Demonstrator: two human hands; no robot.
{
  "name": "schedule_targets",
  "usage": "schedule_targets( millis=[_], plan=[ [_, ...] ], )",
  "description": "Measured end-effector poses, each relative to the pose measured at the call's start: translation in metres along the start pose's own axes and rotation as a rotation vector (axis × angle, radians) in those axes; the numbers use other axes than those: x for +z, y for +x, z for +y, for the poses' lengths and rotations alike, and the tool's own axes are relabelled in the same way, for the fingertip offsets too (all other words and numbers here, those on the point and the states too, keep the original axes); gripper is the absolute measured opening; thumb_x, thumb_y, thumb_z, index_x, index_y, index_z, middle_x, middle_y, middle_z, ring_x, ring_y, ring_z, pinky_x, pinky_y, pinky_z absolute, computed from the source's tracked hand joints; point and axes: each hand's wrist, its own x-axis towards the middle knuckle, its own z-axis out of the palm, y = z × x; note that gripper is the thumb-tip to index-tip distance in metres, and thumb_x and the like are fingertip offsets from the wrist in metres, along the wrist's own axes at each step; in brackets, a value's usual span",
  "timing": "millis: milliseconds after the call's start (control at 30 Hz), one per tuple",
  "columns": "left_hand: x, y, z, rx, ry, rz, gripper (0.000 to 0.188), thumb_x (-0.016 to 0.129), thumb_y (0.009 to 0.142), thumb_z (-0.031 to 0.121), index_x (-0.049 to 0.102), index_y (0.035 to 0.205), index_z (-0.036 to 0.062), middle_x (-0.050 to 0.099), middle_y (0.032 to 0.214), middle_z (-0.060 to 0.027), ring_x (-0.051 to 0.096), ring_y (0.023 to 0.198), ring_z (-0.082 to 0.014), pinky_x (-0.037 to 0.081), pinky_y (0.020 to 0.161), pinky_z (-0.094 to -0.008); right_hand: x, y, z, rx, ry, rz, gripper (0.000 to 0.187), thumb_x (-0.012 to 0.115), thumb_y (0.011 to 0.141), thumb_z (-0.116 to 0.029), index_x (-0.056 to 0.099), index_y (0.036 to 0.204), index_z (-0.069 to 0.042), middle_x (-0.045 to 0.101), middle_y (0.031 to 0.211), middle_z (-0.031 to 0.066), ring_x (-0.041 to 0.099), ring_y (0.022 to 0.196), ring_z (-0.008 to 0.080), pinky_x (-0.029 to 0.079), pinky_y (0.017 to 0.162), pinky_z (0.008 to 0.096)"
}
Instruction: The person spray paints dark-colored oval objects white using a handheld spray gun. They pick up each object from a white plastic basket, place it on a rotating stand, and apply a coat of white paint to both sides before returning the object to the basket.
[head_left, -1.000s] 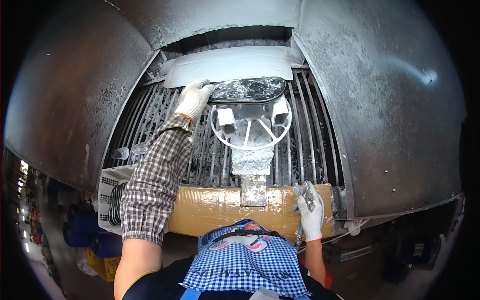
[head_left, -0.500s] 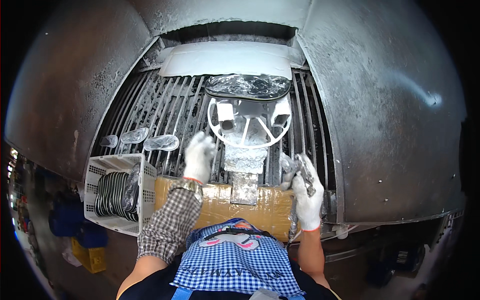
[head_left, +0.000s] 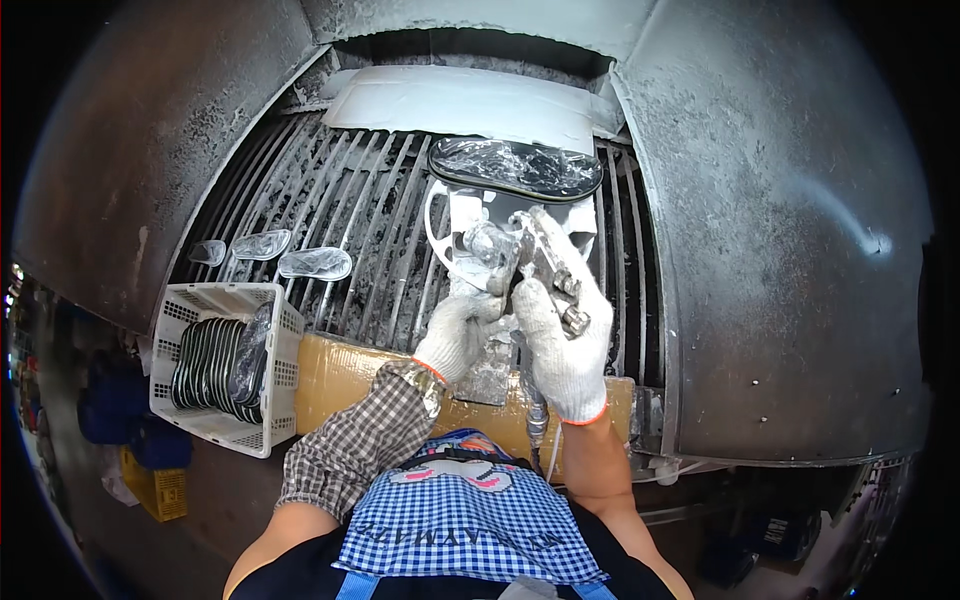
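In my right hand [head_left: 568, 345], in a white knit glove, is a spray gun [head_left: 545, 255] with metal knobs at its back and a hose running down. My left hand [head_left: 455, 335], gloved the same way, has its fingers closed at the front of the gun, by a part wrapped in clear plastic; its fingertips are partly hidden. Just beyond the gun, a dark sole-shaped piece [head_left: 515, 167] under clear film lies across a white stand. The stand's round white wheel [head_left: 437, 215] is mostly covered by my hands.
Three small film-covered sole shapes [head_left: 315, 263] lie on the left of the metal grate [head_left: 380, 220]. A white basket [head_left: 225, 434] of upright dark soles stands left of a tape-covered box [head_left: 335, 362]. Metal booth walls [head_left: 790, 250] rise on both sides, with a white sheet [head_left: 460, 100] behind.
My right hand has brought the spray gun left and up, in front of the stand. My left hand has moved right and down to meet it and closed there.
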Motion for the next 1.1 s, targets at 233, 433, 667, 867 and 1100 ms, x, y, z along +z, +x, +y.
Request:
schedule_targets(
  millis=[233, 433, 667, 867, 1100],
  plan=[
    [0.022, -0.013, 0.012, -0.001, 0.042, -0.042, 0.044, 0.054, 0.096, 0.001, 0.055, 0.137, -0.0151, 0.068, 0.131, -0.0272, 0.071, 0.115, -0.0366, 0.058, 0.103, -0.0465, -0.009, -0.002, 0.013, 0.056, -0.118, 0.149, 0.05, 0.063, 0.106, -0.008, 0.052, 0.152, 0.008, 0.071, 0.13, 0.011, 0.066, 0.106, 0.0105, 0.053, 0.094, 0.0258],
    [-0.009, 0.005, 0.0, -0.002, -0.032, -0.035, 0.045, 0.054, 0.095, 0.002, 0.052, 0.137, -0.0128, 0.064, 0.132, -0.0264, 0.067, 0.12, -0.0419, 0.056, 0.105, -0.055, -0.012, -0.005, 0.016, 0.082, 0.048, 0.2, 0.051, 0.064, 0.108, -0.012, 0.05, 0.155, 0.003, 0.072, 0.106, 0.0045, 0.065, 0.085, 0.0062, 0.055, 0.074, 0.0225],
    [-0.001, -0.002, 0.007, -0.013, 0.002, -0.056, 0.058, 0.051, 0.094, 0.002, 0.046, 0.151, -0.0076, 0.063, 0.14, -0.0259, 0.066, 0.123, -0.0387, 0.054, 0.11, -0.0519, -0.024, -0.014, 0.008, 0.2, 0.175, 0.233, 0.054, 0.065, 0.107, -0.011, 0.048, 0.155, 0.007, 0.071, 0.128, 0.0134, 0.069, 0.1, 0.0123, 0.058, 0.087, 0.0282],
    [-0.011, 0.0, 0.01, 0.022, 0.053, -0.056, 0.056, 0.051, 0.094, 0.001, 0.048, 0.148, -0.0085, 0.064, 0.136, -0.0243, 0.067, 0.12, -0.0353, 0.053, 0.111, -0.0504, -0.03, -0.017, 0.006, 0.152, 0.212, 0.283, 0.056, 0.065, 0.108, -0.012, 0.046, 0.157, 0.006, 0.071, 0.094, 0.0046, 0.063, 0.073, 0.0063, 0.054, 0.065, 0.0228],
    [-0.011, -0.003, 0.017, 0.032, 0.083, -0.024, 0.055, 0.049, 0.094, 0.001, 0.049, 0.147, -0.0098, 0.065, 0.136, -0.0238, 0.067, 0.12, -0.0348, 0.053, 0.111, -0.049, -0.04, -0.022, -0.002, 0.171, 0.291, 0.329, 0.055, 0.064, 0.109, -0.012, 0.044, 0.157, 0.006, 0.07, 0.095, 0.006, 0.062, 0.072, 0.0067, 0.053, 0.064, 0.0229]
  ],
)
